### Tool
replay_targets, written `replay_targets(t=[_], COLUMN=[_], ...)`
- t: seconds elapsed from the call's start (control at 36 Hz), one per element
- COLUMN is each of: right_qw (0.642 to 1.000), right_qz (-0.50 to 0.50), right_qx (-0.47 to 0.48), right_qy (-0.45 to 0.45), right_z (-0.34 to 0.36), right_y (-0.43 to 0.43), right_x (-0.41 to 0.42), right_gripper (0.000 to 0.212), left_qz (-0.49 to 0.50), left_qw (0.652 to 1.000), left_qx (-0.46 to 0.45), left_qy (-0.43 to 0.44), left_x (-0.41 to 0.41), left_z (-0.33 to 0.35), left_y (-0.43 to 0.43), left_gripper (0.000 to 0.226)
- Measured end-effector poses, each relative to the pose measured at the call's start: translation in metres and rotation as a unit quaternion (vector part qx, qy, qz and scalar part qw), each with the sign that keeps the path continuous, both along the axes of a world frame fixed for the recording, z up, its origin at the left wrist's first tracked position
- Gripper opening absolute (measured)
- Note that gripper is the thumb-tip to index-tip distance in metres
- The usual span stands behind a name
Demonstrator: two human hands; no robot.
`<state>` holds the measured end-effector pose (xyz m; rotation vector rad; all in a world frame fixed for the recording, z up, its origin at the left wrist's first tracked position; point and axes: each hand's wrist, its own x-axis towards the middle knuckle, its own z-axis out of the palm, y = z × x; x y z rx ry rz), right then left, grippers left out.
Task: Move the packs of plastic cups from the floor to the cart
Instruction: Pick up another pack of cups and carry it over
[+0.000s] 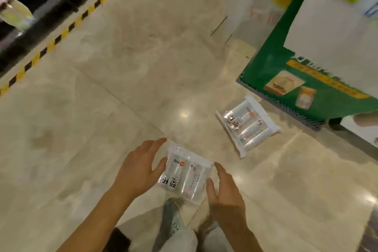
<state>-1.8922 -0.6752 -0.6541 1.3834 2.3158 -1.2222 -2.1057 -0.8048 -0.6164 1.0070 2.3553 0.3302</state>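
Cup pack between left grip, right grip; fingers spread.

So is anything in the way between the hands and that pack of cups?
No, nothing visible. The left hand and right hand are on either side of the near pack, with no object between. The other pack lies apart, farther right.

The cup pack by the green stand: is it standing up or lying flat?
Lying flat. The far pack rests broad side down on the floor, its printed label facing up, beside the green stand.
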Motion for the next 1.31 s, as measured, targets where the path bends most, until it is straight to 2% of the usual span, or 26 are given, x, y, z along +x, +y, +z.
replay_targets(t=[0.14, 0.25, 0.39, 0.5, 0.64, 0.78, 0.92, 0.97, 1.17, 1.31], right_qw=[0.999, 0.994, 0.989, 0.987, 0.983, 0.98, 0.986, 0.986, 0.978, 0.971], right_qz=[-0.045, -0.098, -0.144, -0.15, -0.146, -0.132, -0.088, -0.058, -0.091, -0.097], right_qx=[-0.009, 0.024, 0.042, 0.058, 0.091, 0.108, 0.112, 0.129, 0.104, 0.14], right_qy=[0.009, 0.028, 0.002, 0.021, 0.066, 0.102, 0.088, 0.085, 0.158, 0.169], right_z=[-0.156, -0.28, -0.394, -0.455, -0.475, -0.425, -0.324, -0.266, -0.004, 0.172], right_y=[-0.027, -0.049, -0.069, -0.083, -0.088, -0.065, -0.019, 0.003, 0.084, 0.134], right_x=[0.001, 0.005, 0.015, 0.023, 0.023, 0.005, -0.018, -0.023, -0.024, 0.005], right_gripper=[0.056, 0.058, 0.066, 0.064, 0.06, 0.055, 0.049, 0.048, 0.05, 0.051], left_qz=[-0.01, -0.007, -0.002, 0.011, 0.057, 0.08, 0.087, 0.087, 0.076, 0.045], left_qw=[0.999, 0.997, 0.997, 0.997, 0.993, 0.993, 0.993, 0.992, 0.988, 0.984], left_qx=[0.002, -0.006, -0.016, -0.018, 0.018, 0.043, 0.069, 0.084, 0.132, 0.17], left_qy=[-0.045, -0.073, -0.073, -0.078, -0.103, -0.075, -0.045, -0.037, -0.013, -0.003], left_x=[-0.003, -0.004, 0.001, 0.008, 0.017, 0.007, -0.011, -0.015, -0.011, 0.014], left_z=[-0.153, -0.276, -0.405, -0.466, -0.479, -0.429, -0.313, -0.253, -0.01, 0.164], left_y=[-0.024, -0.043, -0.06, -0.067, -0.068, -0.055, -0.018, 0.001, 0.073, 0.121], left_gripper=[0.061, 0.06, 0.063, 0.063, 0.062, 0.062, 0.059, 0.059, 0.058, 0.057])
